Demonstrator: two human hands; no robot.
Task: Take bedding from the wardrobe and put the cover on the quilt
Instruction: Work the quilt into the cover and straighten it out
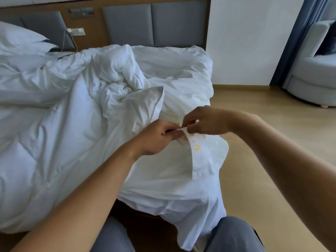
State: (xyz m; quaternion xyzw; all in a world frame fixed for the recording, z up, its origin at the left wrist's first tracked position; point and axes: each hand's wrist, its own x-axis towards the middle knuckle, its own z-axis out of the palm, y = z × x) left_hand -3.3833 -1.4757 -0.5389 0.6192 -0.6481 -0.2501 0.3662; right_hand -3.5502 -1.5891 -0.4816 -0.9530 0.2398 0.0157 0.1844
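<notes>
Knees (234,231) are at the near corner of the bed (138,211). The left hand (160,137) and right hand (205,121) meet just above that corner. Both pinch one narrow white strip (200,157) with a yellow mark. It could be a tie or a hem flap of the cover (181,200); too blurred to tell. The cover drapes over the corner and hangs toward the knees. The quilt (54,133) is a crumpled heap across the bed beyond, touching the cover.

Handling, my read:
- **Cover:** thin cloth, light and limp, with no stiffness. A fingertip pinch suits the strip. For pulling, take hems and corners, not mid-panel.
- **Quilt:** puffy, light for its bulk, sags and bunches. Grab its corners through the cover with a full fist.

The surface is soft and gives nothing to brace against.

Farther out:
- pillow (20,40) at the head, left
- grey padded headboard (154,22) with a cable (64,40) hanging
- wood floor (272,142) to the right
- armchair (312,75) and blue curtain (294,39) in the far corner
</notes>
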